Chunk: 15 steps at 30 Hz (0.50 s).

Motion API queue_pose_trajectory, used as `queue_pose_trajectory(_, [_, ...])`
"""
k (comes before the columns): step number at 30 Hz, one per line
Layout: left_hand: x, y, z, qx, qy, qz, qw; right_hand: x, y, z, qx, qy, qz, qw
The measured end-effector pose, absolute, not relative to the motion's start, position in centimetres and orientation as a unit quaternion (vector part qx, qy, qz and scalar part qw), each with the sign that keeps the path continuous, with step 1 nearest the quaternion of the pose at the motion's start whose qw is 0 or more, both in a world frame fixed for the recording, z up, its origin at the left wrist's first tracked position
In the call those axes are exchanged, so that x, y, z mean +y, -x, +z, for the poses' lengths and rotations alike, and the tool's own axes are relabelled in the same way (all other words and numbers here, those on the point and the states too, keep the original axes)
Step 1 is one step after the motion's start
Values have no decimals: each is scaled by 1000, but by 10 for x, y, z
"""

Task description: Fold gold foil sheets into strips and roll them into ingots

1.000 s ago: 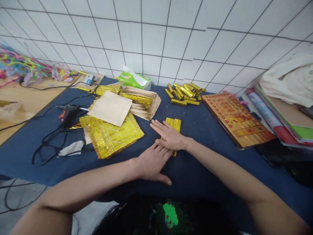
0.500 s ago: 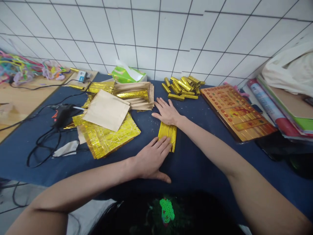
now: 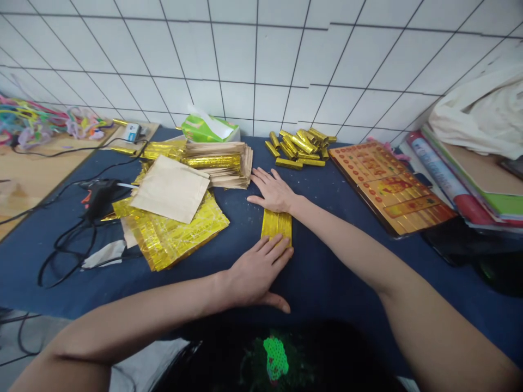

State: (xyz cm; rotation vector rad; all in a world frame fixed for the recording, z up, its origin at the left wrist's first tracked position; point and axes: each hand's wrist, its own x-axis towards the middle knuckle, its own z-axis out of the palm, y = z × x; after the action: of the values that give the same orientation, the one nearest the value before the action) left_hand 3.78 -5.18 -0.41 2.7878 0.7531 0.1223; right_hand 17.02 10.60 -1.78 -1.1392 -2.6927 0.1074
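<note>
A flat folded strip of gold foil paper (image 3: 277, 224) lies on the dark blue table cover. My left hand (image 3: 258, 271) rests flat over its near end, fingers stretched out and thumb apart. Over the far end lies my right hand (image 3: 273, 190), palm down with fingers spread, its heel hiding that end of the strip. Left of the hands are a loose pile of gold foil sheets (image 3: 180, 242) and a tan paper sheet (image 3: 169, 189) on top. Behind them stands a stack of tan paper (image 3: 245, 163) with a gold strip across it.
Several rolled gold foil tubes (image 3: 302, 144) lie near the tiled wall. A green tissue pack (image 3: 208, 129) stands beside them. At left are a black glue gun (image 3: 100, 196) and its looping cord. An orange-gold printed packet (image 3: 392, 188) lies at right, near stacked folders (image 3: 482, 179).
My left hand has slid slightly toward the near end of the gold strip, and more of its middle shows. The view has shifted a little.
</note>
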Motion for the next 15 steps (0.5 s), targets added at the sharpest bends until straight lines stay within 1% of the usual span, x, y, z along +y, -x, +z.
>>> queue_pose_trajectory(4, [-60, -33, -9, 241, -959, 39, 147, 105, -169, -20, -909, 396, 55, 116])
queue_pose_trajectory(6, [-62, -32, -9, 243, -957, 40, 151, 107, -169, -20, -904, 400, 69, 137])
queue_pose_trajectory(8, [-62, -32, -9, 246, -956, 41, 153, 108, -172, -14, -889, 405, 84, 196])
queue_pose_trajectory(11, [-61, -33, -7, 249, -955, 43, 157, 102, -185, 5, -838, 420, 102, 333])
queue_pose_trajectory(12, [-61, -33, -6, 250, -954, 44, 159, 95, -192, 13, -823, 423, 109, 363])
queue_pose_trajectory(13, [-60, -33, -5, 251, -953, 45, 161, 86, -199, 19, -818, 425, 120, 368])
queue_pose_trajectory(15, [-60, -33, -5, 252, -952, 46, 165, 62, -214, 25, -836, 412, 137, 336])
